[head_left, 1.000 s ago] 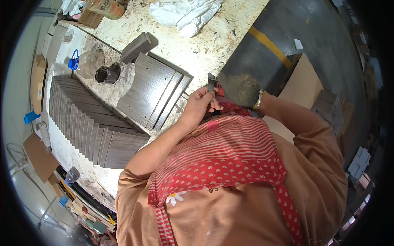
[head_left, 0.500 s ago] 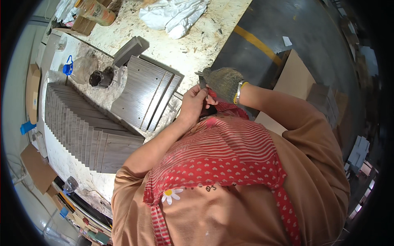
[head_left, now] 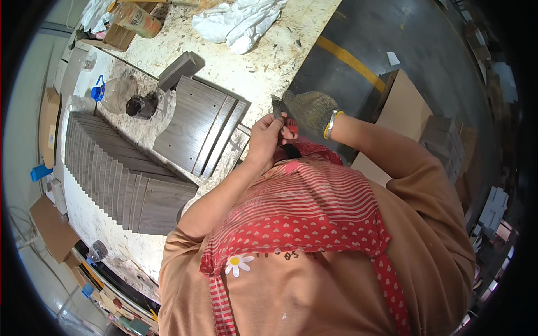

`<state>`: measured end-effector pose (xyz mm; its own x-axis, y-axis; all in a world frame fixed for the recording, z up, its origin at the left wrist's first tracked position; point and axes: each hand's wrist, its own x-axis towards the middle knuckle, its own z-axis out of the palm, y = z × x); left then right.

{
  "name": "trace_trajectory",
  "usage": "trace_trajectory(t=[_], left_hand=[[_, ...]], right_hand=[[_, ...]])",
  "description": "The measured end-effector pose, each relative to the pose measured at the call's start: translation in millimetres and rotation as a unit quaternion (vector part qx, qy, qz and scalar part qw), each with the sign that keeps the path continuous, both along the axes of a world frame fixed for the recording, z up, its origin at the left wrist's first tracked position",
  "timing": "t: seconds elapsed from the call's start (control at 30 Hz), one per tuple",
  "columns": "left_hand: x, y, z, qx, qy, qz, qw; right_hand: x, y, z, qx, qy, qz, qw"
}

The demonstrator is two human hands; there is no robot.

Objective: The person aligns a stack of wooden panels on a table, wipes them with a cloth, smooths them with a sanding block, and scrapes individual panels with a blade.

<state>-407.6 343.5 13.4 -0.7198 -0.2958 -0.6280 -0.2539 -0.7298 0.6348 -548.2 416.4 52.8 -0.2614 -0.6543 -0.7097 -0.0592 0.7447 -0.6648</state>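
The left hand (head_left: 264, 137) is bare and pinches a thin dark strip (head_left: 278, 106) between its thumb and fingers. The strip points up and away from the body, in front of the belly and close to the table edge. The right hand (head_left: 310, 113) wears a dirty knit glove and is right beside the strip's top end. Its fingers are hidden, so I cannot tell if it grips anything. Both hands are in front of a red apron (head_left: 302, 227) with hearts and stripes.

To the left, a flat grey board (head_left: 196, 126) with long grooves lies on the messy white table (head_left: 252, 73). Near its far corner is a small grey block (head_left: 175, 71). Next come a dark cup (head_left: 134, 106) and a clear bottle (head_left: 116, 96) with a blue top. A long row of grey boards (head_left: 106, 173) leans together nearby. Farther off are a white cloth (head_left: 241, 25) and a jar (head_left: 137, 21).
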Motion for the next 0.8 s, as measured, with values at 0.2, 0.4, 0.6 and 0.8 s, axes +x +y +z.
trace_trajectory(t=[0.2,0.4,0.6,0.8], left_hand=[[-3.4,4.9,12.4,0.000,-0.022,0.021,1.000],[3.8,11.0,14.8,-0.002,-0.007,0.036,0.999],[17.9,3.9,-0.6,0.018,-0.010,0.048,0.999],[19.6,-2.5,7.8,0.123,-0.062,-0.004,0.990]], right_hand=[[-0.5,-3.3,-12.6,-0.026,-0.006,-0.005,1.000],[-4.1,-9.5,-14.1,0.007,0.231,0.200,0.952],[-12.3,7.5,-27.6,-0.104,0.404,0.202,0.886],[-1.0,12.3,-35.2,-0.086,0.403,0.279,0.867]])
